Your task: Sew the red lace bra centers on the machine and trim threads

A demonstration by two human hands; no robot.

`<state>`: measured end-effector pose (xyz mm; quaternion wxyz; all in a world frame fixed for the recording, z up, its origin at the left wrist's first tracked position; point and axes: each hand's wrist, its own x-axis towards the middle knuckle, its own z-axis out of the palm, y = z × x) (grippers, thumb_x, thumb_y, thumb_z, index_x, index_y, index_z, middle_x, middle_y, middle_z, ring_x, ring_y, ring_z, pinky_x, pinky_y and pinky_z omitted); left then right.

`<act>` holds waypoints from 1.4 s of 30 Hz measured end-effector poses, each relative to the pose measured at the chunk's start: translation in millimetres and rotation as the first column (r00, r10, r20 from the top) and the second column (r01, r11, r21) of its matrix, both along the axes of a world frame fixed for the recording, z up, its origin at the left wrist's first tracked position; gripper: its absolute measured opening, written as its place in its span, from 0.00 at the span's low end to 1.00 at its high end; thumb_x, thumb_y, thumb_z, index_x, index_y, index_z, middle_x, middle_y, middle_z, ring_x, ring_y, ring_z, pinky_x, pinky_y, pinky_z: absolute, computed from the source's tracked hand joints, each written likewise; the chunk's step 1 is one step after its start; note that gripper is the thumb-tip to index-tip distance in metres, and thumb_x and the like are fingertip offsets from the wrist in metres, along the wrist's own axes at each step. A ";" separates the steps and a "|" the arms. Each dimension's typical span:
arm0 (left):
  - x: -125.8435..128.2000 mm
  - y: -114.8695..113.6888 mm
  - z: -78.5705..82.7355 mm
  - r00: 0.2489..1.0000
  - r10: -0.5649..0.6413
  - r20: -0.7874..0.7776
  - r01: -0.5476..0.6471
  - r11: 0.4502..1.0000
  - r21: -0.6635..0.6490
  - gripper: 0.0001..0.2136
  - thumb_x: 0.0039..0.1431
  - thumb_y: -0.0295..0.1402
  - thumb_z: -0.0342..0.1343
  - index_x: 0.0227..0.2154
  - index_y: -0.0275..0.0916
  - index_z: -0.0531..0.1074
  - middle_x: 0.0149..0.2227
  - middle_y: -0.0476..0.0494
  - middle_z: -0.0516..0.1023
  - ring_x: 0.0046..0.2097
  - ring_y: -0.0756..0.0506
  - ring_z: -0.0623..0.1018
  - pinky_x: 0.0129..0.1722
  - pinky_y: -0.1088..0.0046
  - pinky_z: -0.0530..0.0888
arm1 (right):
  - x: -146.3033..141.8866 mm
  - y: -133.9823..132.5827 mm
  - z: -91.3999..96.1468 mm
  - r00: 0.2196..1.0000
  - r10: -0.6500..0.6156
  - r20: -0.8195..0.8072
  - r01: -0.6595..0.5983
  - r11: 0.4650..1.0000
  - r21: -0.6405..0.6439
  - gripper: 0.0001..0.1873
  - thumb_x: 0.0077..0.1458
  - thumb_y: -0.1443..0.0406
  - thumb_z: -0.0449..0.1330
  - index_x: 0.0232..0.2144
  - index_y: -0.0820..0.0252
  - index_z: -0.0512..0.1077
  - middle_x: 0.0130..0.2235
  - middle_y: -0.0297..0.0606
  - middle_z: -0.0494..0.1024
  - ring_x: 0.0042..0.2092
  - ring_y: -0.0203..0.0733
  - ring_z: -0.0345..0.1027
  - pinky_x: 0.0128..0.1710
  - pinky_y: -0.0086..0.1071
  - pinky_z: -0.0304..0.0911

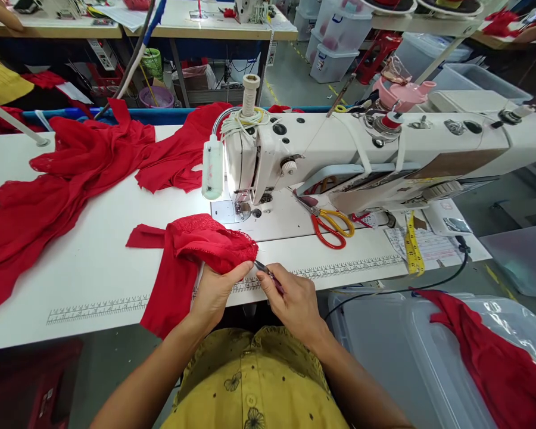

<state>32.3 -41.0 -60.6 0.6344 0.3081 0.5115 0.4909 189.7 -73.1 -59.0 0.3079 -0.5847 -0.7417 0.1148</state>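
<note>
My left hand (214,292) grips the near edge of a small red lace-trimmed garment piece (192,244) lying at the front of the white sewing table (93,268). My right hand (292,298) is closed on a small metal thread snipper (264,270), its tip touching the lace edge of the red piece. Both hands sit just in front of the white sewing machine (339,155), whose needle area (243,208) is a little behind the fabric.
A heap of red fabric (62,179) covers the table's left side. Scissors with red and yellow handles (333,226) and a yellow measuring tape (411,244) lie right of the needle plate. A clear bin (406,345) with red cloth stands at lower right.
</note>
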 end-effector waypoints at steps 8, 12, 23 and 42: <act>0.4 -0.1 -1.9 1.000 0.003 0.001 -0.003 1.000 0.000 0.18 0.48 0.36 0.71 0.40 0.39 0.74 0.42 0.45 0.78 0.45 0.44 0.77 0.49 0.66 0.74 | -0.4 -0.1 -3.2 0.999 -0.006 -0.043 0.005 0.999 -0.032 0.14 0.69 0.59 0.53 0.32 0.57 0.71 0.21 0.27 0.69 0.21 0.31 0.59 0.24 0.27 0.50; 1.3 0.2 -1.2 1.000 0.009 -0.003 -0.009 1.000 0.009 0.17 0.48 0.36 0.71 0.40 0.39 0.75 0.41 0.46 0.79 0.45 0.44 0.77 0.49 0.67 0.74 | -0.2 -0.2 -3.7 0.996 -0.006 -0.090 0.000 0.998 -0.067 0.14 0.69 0.59 0.53 0.32 0.57 0.70 0.21 0.27 0.69 0.21 0.31 0.58 0.23 0.27 0.50; -0.3 -0.6 -4.8 1.000 0.015 -0.015 -0.015 1.000 0.020 0.16 0.48 0.36 0.71 0.38 0.40 0.75 0.40 0.48 0.79 0.44 0.45 0.77 0.49 0.67 0.73 | -1.9 -3.0 -4.1 0.996 -0.025 -0.081 0.018 0.997 -0.081 0.14 0.68 0.58 0.54 0.31 0.57 0.70 0.21 0.27 0.68 0.21 0.31 0.59 0.24 0.27 0.50; -1.9 -0.8 -2.6 1.000 0.007 -0.012 -0.007 1.000 -0.026 0.17 0.46 0.36 0.72 0.39 0.38 0.76 0.42 0.45 0.80 0.47 0.41 0.78 0.54 0.63 0.73 | 5.7 4.2 -2.8 0.993 0.016 0.115 -0.034 0.986 0.162 0.14 0.69 0.57 0.55 0.38 0.61 0.73 0.23 0.33 0.76 0.23 0.34 0.64 0.26 0.30 0.53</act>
